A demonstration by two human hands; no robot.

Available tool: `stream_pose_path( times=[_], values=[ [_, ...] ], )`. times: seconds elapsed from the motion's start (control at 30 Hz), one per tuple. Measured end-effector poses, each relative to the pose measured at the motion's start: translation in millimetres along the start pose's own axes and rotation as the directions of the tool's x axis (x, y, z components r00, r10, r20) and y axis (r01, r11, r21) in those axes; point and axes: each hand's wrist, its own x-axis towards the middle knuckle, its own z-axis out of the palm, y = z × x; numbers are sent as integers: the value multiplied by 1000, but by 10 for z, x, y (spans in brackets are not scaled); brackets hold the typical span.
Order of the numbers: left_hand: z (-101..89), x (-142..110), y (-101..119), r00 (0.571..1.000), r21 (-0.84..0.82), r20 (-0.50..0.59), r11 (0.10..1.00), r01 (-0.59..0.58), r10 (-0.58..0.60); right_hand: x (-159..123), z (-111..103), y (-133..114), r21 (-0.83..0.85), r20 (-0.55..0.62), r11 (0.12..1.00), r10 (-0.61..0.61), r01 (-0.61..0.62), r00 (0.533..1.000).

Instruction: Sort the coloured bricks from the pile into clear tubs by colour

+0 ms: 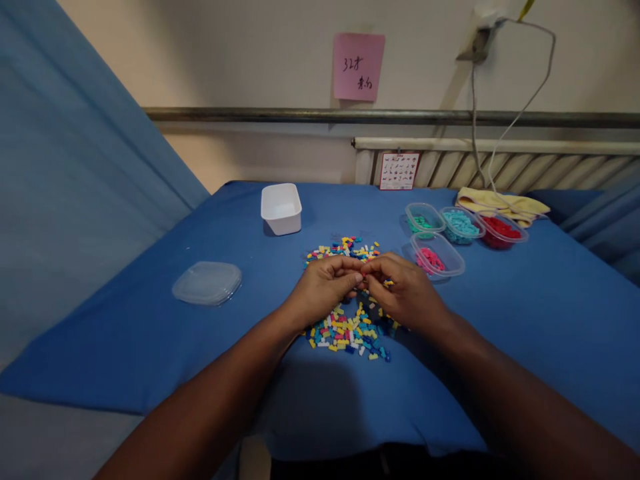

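My left hand (330, 283) and my right hand (404, 288) meet over a pile of small toy building bricks (345, 328) on the blue-covered table. Their fingertips are pinched together, with a bit of a small red brick (365, 274) showing between them; the fingers hide most of it. The loose bricks are yellow, white, blue, teal and pink, and spread both beyond and in front of my hands. Right of my right hand, a clear tub (453, 263) holds pink bricks.
Behind that tub stand clear tubs of green bricks (421, 224), light-blue bricks (460, 225) and red bricks (501, 230). A yellow cloth (505, 201) lies behind them. At back left is a white bin (281, 210); stacked clear lids (207, 283) lie left. A picture card (399, 171) leans by the radiator.
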Motion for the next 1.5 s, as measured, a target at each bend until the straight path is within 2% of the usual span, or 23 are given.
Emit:
stream_pose_path(
  times=[0.13, 0.2, 0.33, 0.43, 0.53, 0.63, 0.73, 0.83, 0.9, 1.03, 1.17, 1.27, 1.37, 1.5],
  values=[
    [11, -23, -35, 999, 26, 47, 1000, -7, 6, 1, -44, -64, -58, 28, 998, 21, -19, 999],
    [2, -40, -37, 998, 64, 55, 997, -34, 31, 5, -126, -70, -94, 6, 996, 15, -15, 1000],
    [-126, -75, 46, 978, 255, 42, 945, -206, 203, -11, -469, 129, -269, -162, 961, 20, -63, 987],
    [-309, -94, 146, 933, 369, 219, 861, -351, 286, -60, -736, 422, -424, -271, 893, 36, -153, 962],
    [-463, -114, 189, 898, 434, 384, 816, -382, 216, -101, -825, 590, -487, -256, 861, 17, -144, 967],
    [-540, -134, 141, 899, 541, 422, 764, -352, 115, -99, -704, 449, -437, -192, 899, -51, -39, 980],
    [-580, -142, 66, 913, 643, 403, 690, -333, 65, -99, -455, 94, -243, 15, 956, -168, 166, 986],
    [-626, -133, 47, 914, 687, 403, 642, -340, 52, -137, -184, -225, 4, 301, 947, -309, 323, 902],
    [-662, -118, 59, 913, 694, 401, 625, -357, 76, -170, -37, -336, 70, 387, 934, -348, 349, 854],
    [-716, -61, 35, 938, 711, 292, 614, -344, 186, -204, 97, -336, 72, 462, 931, -349, 357, 816],
    [-705, 18, -70, 935, 740, 224, 576, -347, 274, -202, 13, -197, 1, 490, 944, -287, 329, 823],
    [-664, 66, -127, 920, 778, 197, 516, -358, 340, -202, -86, -123, -53, 477, 948, -253, 314, 842],
    [-625, 102, -159, 889, 794, 155, 482, -371, 430, -207, -110, -154, -16, 442, 951, -271, 310, 855],
    [-607, 156, -230, 841, 774, 78, 499, -389, 535, -208, -45, -268, 79, 456, 935, -342, 346, 822]
  ],
)
